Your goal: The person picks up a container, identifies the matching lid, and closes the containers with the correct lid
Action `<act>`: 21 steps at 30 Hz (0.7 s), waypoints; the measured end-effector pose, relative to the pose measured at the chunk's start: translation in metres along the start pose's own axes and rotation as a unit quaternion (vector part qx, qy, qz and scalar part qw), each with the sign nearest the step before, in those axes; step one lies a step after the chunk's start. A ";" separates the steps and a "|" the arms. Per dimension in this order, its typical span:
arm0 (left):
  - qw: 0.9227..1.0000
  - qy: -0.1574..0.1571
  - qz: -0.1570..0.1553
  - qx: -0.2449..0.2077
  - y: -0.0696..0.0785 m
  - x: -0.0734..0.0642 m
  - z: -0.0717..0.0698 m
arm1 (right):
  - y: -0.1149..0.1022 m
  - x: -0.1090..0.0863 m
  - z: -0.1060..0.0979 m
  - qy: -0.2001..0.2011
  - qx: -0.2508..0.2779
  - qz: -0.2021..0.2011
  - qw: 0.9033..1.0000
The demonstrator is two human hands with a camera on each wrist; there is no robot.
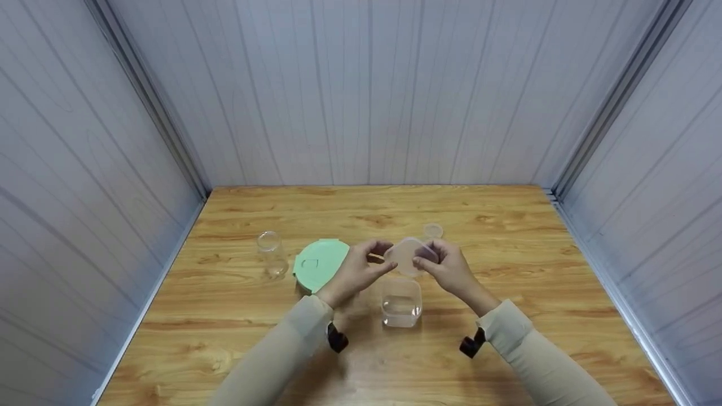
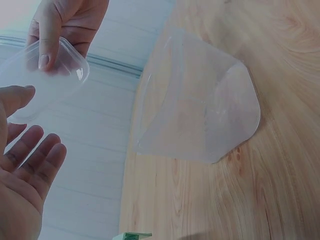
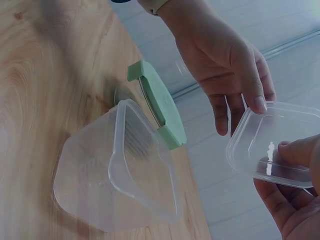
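A clear, square plastic lid with rounded corners (image 1: 405, 258) is held up over the table between both hands. My left hand (image 1: 359, 269) pinches its left corner, thumb on the near face, with the other fingers spread loosely in the left wrist view. My right hand (image 1: 449, 270) grips the opposite side, thumb across the face and fingers behind. Just below the lid stands a clear square plastic container (image 1: 401, 304), upright and uncovered. Its open top shows in the right wrist view, where the lid (image 3: 280, 135) is apart from it.
Left of the hands sits a round container with a mint-green clip lid (image 1: 321, 264). Farther left stands a clear cylindrical jar (image 1: 272, 255). A small round clear lid (image 1: 433, 230) lies behind my right hand. Panelled walls (image 1: 361, 96) enclose the wooden table (image 1: 225, 338) at the back and sides.
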State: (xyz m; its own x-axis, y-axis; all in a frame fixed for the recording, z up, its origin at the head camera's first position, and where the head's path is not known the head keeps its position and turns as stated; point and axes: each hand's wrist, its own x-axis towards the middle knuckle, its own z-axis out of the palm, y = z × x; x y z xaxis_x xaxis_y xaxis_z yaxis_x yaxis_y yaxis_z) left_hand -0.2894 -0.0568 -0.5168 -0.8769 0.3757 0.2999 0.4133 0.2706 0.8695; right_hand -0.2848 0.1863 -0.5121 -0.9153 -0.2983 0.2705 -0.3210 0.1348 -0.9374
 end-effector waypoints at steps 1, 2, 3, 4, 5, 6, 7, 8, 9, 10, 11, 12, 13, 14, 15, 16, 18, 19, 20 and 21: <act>1.000 0.002 0.002 0.002 0.001 0.000 0.000 | 0.000 0.000 0.001 0.000 0.002 -0.001 1.000; 1.000 0.004 0.006 0.004 0.001 0.000 0.001 | 0.000 0.000 0.001 0.001 0.004 -0.001 1.000; 1.000 0.006 0.009 0.005 0.002 0.000 0.001 | 0.000 0.000 0.002 0.002 0.006 -0.002 1.000; 1.000 0.009 0.013 0.007 0.002 -0.001 0.001 | 0.000 0.000 0.003 0.003 0.008 -0.002 1.000; 1.000 0.012 0.017 0.008 0.002 -0.001 0.001 | 0.000 0.000 0.003 0.007 0.009 -0.002 1.000; 1.000 0.016 0.020 0.008 0.002 -0.001 0.002 | 0.000 0.000 0.004 0.010 0.009 -0.001 1.000; 1.000 0.019 0.023 0.008 0.002 -0.001 0.002 | 0.000 0.000 0.005 0.011 0.011 0.000 1.000; 0.999 0.022 0.025 0.008 0.003 -0.001 0.002 | -0.001 -0.001 0.005 0.013 0.013 0.001 1.000; 0.999 0.025 0.027 0.008 0.003 -0.001 0.002 | -0.001 -0.001 0.006 0.014 0.014 0.002 1.000; 0.999 0.027 0.028 0.007 0.003 -0.001 0.002 | -0.001 -0.001 0.007 0.014 0.013 0.003 1.000; 0.999 0.029 0.028 0.006 0.003 -0.001 0.002 | -0.001 -0.001 0.007 0.015 0.014 0.005 1.000; 0.999 0.030 0.028 0.005 0.003 -0.001 0.003 | -0.002 -0.001 0.007 0.014 0.014 0.006 1.000; 0.999 0.031 0.027 0.001 0.003 -0.001 0.003 | -0.002 -0.001 0.008 0.014 0.013 0.007 1.000; 0.999 0.032 0.027 -0.002 0.003 -0.001 0.003 | -0.002 -0.002 0.007 0.013 0.011 0.007 1.000; 0.999 0.033 0.027 -0.005 0.003 -0.001 0.003 | -0.002 -0.002 0.007 0.014 0.006 0.006 1.000; 0.999 0.033 0.028 -0.008 0.003 -0.001 0.003 | -0.002 -0.002 0.007 0.014 -0.001 0.004 1.000; 0.999 0.035 0.033 -0.007 0.002 -0.002 0.003 | -0.001 -0.002 0.006 0.012 -0.014 0.000 1.000; 0.999 0.037 0.036 -0.004 0.002 -0.002 0.003 | -0.001 -0.003 0.005 0.009 -0.020 -0.002 1.000; 0.998 0.040 0.042 0.001 0.002 -0.002 0.003 | -0.001 -0.003 0.004 0.007 -0.024 -0.002 1.000; 0.998 0.043 0.049 0.008 0.002 -0.003 0.002 | -0.001 -0.003 0.003 0.004 -0.028 -0.001 1.000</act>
State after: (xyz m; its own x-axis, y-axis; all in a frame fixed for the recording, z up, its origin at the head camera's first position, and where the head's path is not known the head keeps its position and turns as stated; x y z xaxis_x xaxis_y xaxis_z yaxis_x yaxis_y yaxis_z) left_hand -0.2861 -0.0555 -0.5170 -0.8495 0.3241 0.4162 0.5014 0.2508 0.8281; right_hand -0.2808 0.1845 -0.5127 -0.9162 -0.2917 0.2746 -0.3360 0.1860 -0.9233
